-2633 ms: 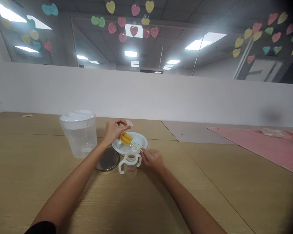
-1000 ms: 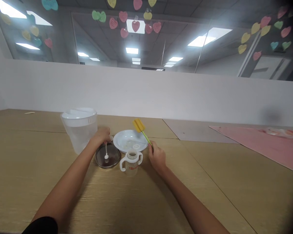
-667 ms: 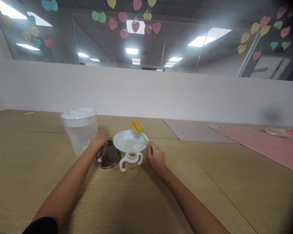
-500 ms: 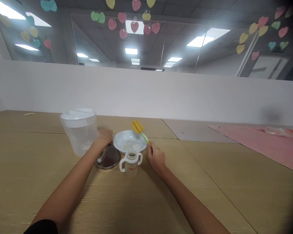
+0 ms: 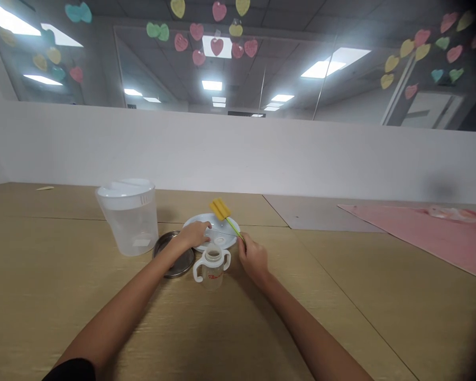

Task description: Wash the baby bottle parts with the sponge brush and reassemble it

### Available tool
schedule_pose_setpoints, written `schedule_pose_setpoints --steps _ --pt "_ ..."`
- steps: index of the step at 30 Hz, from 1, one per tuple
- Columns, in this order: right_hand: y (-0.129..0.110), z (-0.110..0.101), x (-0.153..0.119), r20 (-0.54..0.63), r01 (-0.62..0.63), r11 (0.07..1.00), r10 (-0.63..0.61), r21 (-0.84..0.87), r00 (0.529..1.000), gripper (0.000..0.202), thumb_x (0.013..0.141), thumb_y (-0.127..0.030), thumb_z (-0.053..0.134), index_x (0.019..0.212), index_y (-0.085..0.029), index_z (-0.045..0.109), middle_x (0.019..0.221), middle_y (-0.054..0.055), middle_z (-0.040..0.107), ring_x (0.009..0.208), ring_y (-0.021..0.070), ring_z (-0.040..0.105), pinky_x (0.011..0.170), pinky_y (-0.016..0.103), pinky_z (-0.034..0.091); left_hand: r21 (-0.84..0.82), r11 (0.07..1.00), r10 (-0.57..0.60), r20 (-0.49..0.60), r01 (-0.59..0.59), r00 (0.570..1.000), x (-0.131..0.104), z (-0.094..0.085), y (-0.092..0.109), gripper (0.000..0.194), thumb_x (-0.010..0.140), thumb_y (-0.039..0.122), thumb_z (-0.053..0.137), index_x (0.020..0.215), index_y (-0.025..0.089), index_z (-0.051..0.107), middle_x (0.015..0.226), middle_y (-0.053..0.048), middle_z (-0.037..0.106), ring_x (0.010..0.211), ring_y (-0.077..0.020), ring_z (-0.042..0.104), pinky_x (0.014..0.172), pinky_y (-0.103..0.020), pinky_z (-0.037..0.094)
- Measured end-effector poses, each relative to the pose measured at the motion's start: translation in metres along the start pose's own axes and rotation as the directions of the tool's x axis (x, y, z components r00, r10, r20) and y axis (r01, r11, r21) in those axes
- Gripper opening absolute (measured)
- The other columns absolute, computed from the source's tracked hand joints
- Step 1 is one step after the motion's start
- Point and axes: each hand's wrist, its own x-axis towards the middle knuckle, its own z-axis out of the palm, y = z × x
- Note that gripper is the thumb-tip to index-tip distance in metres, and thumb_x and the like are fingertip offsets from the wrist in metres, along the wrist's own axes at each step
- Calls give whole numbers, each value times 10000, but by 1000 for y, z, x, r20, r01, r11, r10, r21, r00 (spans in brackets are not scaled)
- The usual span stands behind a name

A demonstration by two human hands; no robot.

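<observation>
My right hand (image 5: 254,257) is closed around the handle of a sponge bottle brush. The brush's yellow sponge head (image 5: 219,209) points up and left over a white plate (image 5: 230,244). Over the plate's left part reaches my left hand (image 5: 196,233), with thumb and forefinger apart. Clear and white small parts lie on the plate, partly behind that hand. In front of the plate stands a clear baby bottle (image 5: 213,277), upright and uncapped, with two white handles. My left wrist passes above a round metal tray (image 5: 185,264), hiding part of it.
A translucent plastic bucket (image 5: 133,227) stands on the table at the left. Toward the right, a pink mat (image 5: 412,230) holds a clear plastic wrapper (image 5: 452,214). A white wall (image 5: 246,153) runs along the table's far edge.
My left hand has moved right, from beside the bucket and above the metal tray to over the white plate. The right hand with the brush stays almost where it was.
</observation>
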Motion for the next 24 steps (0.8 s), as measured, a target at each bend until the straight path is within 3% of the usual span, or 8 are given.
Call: schedule_pose_setpoints --steps 4,9,16,20,24 --pt "0 2 0 5 -7 1000 7 -5 1000 339 941 -305 318 1054 -175 610 778 55 714 618 152 637 520 234 285 -37 999 -7 -18 7 1000 0 2 0 446 762 421 561 1125 164 540 1055 -136 650 985 -279 603 809 -322 435" --pt "1 2 1 4 -3 1000 3 -6 1000 352 942 -310 305 1036 -172 615 756 53 711 602 150 631 516 229 288 -109 994 -18 -73 10 997 1 2 4 420 759 408 574 1091 155 533 1038 -127 650 968 -268 608 805 -315 442" --pt "4 2 -1 -110 38 994 -26 106 994 396 941 -331 284 1032 -154 627 732 60 703 576 149 624 525 222 327 -300 953 -103 -240 27 965 4 -21 -14 534 790 442 532 1228 149 447 1149 -134 582 934 -234 610 819 -334 467" --pt "5 3 -2 -188 104 982 -73 161 980 394 938 -327 294 1019 -143 634 688 55 692 542 138 608 515 216 335 -557 827 -185 -394 -73 900 0 -40 -19 543 765 458 555 1205 149 477 1177 -144 524 942 -231 588 824 -378 481" --pt "5 4 -3 -235 174 975 -140 134 962 380 935 -309 309 968 -142 650 625 41 674 498 122 578 488 214 308 -762 624 -260 -410 -172 874 -6 -55 -13 567 739 453 596 1221 187 457 1233 -131 466 940 -201 583 782 -373 511"
